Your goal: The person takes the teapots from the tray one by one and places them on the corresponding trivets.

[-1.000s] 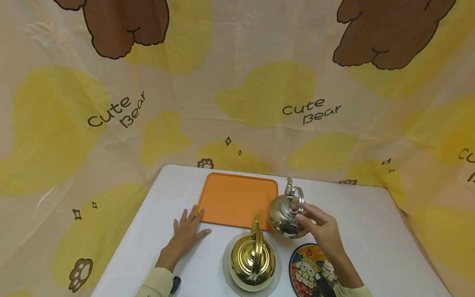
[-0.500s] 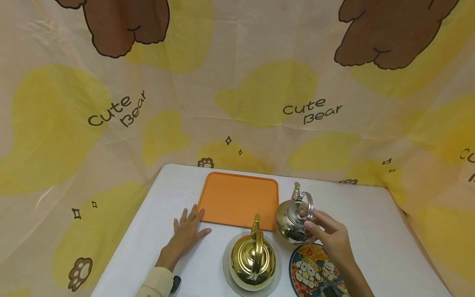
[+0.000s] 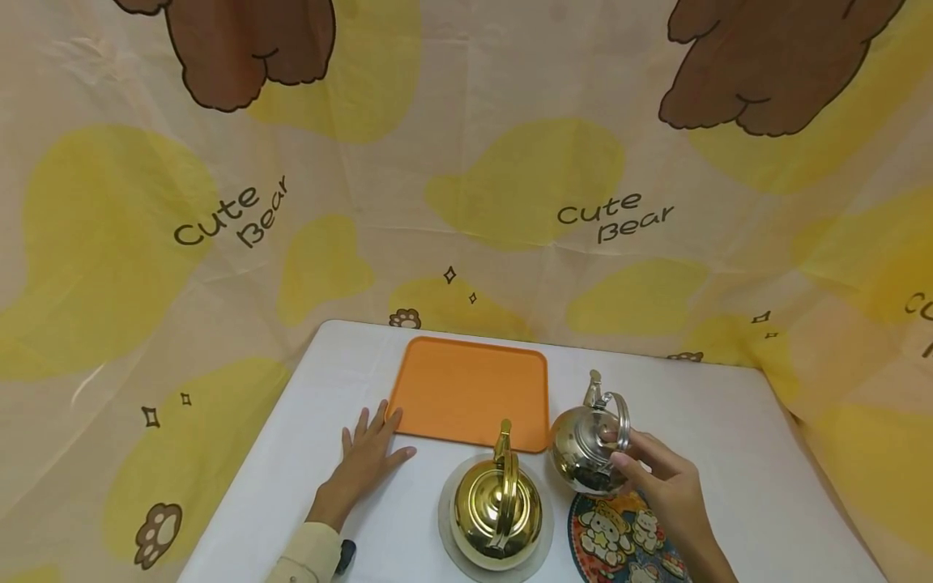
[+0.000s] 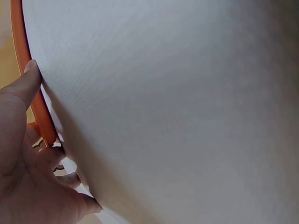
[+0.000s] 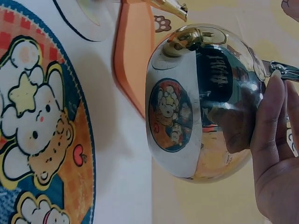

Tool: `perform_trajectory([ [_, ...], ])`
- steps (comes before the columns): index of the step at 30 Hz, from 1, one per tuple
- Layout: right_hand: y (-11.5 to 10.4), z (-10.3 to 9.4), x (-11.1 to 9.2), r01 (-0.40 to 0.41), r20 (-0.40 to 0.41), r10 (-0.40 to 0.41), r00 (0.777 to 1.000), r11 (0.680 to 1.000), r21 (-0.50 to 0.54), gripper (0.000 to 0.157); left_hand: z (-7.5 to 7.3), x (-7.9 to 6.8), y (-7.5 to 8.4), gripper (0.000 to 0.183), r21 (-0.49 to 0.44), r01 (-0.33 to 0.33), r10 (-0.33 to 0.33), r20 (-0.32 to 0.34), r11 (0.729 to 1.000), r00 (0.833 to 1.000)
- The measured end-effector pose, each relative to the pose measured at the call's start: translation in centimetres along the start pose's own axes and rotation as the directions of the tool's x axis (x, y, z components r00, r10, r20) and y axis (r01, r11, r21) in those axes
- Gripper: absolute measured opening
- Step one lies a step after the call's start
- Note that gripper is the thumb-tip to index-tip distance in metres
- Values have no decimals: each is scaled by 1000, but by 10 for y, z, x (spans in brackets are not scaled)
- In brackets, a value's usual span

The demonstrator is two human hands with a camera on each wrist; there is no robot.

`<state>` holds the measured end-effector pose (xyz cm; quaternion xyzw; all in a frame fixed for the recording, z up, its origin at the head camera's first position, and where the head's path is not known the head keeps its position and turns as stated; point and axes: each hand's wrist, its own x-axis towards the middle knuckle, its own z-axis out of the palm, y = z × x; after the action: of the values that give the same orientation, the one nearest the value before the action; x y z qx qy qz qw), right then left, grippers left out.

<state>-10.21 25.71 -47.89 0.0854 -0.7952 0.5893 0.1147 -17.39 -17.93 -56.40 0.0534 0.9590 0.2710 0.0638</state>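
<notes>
My right hand point(image 3: 666, 478) grips the arched handle of a shiny silver kettle point(image 3: 583, 445), its spout pointing away from me. In the right wrist view the round body of the silver kettle point(image 5: 210, 163) is raised off the table and mirrors the mat. My left hand point(image 3: 364, 461) rests with spread fingers on the white table, fingertips at the near left corner of an orange tray point(image 3: 466, 389). In the left wrist view a fingertip touches the rim of the tray point(image 4: 42, 116). A gold kettle point(image 3: 498, 514) stands on a pale round mat point(image 3: 446, 538) between the hands.
A round cartoon mat point(image 3: 601, 534) lies at the front right, partly under my right forearm in view. The white table point(image 3: 765, 470) stretches right of the kettle. A patterned cloth point(image 3: 510, 162) hangs behind and along the sides.
The silver kettle has moved right and toward me, from over the orange tray's right edge to near the cartoon mat. My left hand and the gold kettle have stayed put.
</notes>
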Motion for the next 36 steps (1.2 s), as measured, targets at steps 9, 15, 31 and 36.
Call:
perform_trajectory([
  [9, 1, -11, -16, -53, -12, 53, 999, 998, 29, 36, -1, 0, 1, 82, 8, 11, -11, 19, 1000, 1000],
  [15, 1, -14, -24, -76, -17, 76, 997, 997, 13, 37, -1, -1, 2, 82, -13, -4, 4, 2, 1000, 1000],
  [31, 1, -23, -41, -35, -55, 44, 998, 986, 160, 38, -4, -1, 3, 82, 24, -1, 1, 18, 1000, 1000],
  [36, 5, -25, -45, 48, -46, -39, 998, 975, 215, 38, -3, -1, 3, 82, 15, -2, 1, 12, 1000, 1000],
])
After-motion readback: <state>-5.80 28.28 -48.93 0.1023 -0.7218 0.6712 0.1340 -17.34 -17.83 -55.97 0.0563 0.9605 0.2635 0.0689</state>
